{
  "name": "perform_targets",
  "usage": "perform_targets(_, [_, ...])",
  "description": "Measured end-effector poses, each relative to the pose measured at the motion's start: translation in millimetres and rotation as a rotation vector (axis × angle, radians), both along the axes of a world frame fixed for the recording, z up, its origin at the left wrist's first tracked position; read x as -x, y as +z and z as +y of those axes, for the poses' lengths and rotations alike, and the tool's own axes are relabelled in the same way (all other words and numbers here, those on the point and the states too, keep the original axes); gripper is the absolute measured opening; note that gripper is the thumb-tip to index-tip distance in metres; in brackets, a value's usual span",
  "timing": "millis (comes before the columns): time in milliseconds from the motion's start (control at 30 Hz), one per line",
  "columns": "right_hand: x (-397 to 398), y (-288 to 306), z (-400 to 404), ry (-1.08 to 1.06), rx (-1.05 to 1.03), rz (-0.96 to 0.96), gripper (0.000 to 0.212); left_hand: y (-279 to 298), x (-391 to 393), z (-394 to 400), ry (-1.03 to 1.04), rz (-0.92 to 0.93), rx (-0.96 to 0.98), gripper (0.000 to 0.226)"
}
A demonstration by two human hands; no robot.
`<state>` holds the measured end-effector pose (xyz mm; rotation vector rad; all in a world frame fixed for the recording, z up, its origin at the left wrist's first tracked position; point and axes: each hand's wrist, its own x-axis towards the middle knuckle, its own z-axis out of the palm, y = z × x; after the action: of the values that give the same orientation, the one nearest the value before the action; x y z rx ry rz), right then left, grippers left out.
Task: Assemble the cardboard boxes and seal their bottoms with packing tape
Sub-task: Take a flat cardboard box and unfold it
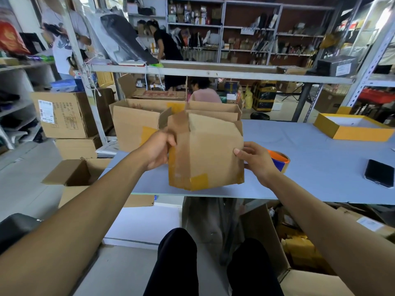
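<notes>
A small cardboard box (205, 150) of plain brown corrugated board is held up over the near edge of the table (310, 167), one corner turned toward the camera so that two matte faces meet along a vertical fold. Its surface is worn: patches of yellow tape cling near the bottom corner and along the left edge, and a wide darker strip runs down the left face. The top flaps stand unfolded and uneven. The left hand (157, 149) grips the box's left side, fingers curled round the edge, while the right hand (255, 160) holds the right edge with the thumb on the front face and the fingers behind it. Just behind that hand, a roll of packing tape (280, 160) (orange rim, blue side showing) rests on the table. The tabletop is a smooth, pale blue-grey sheet, thin at its edge. A black phone (379, 173) lies flat on it to the right, and a shallow yellow tray-like box (352, 129) sits farther back. A larger open carton (139, 122) stands behind the held box on the table's left end. Around the table are metal shelving racks crowded with goods, stacked cartons on the grey floor, and other people farther back in the room.
</notes>
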<state>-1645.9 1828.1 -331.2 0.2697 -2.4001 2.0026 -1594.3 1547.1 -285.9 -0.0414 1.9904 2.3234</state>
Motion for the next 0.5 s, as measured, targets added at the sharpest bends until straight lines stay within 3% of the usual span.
perform_targets(67, [0, 2, -2, 0.015, -0.044, 0.033, 0.016, -3, -6, -2, -0.098, -0.016, -0.114, 0.031])
perform_targets(167, [0, 4, -5, 0.034, -0.078, 0.042, 0.018, -9, -10, -10, -0.116, -0.026, -0.199, 0.045])
perform_targets(367, [2, 4, -14, -0.025, -0.11, 0.052, 0.029, -9, -15, -21, -0.17, -0.088, -0.149, 0.035])
perform_targets(500, [1, 9, -22, 0.021, -0.076, 0.037, 0.026, -10, -18, -15, -0.242, -0.162, -0.086, 0.046])
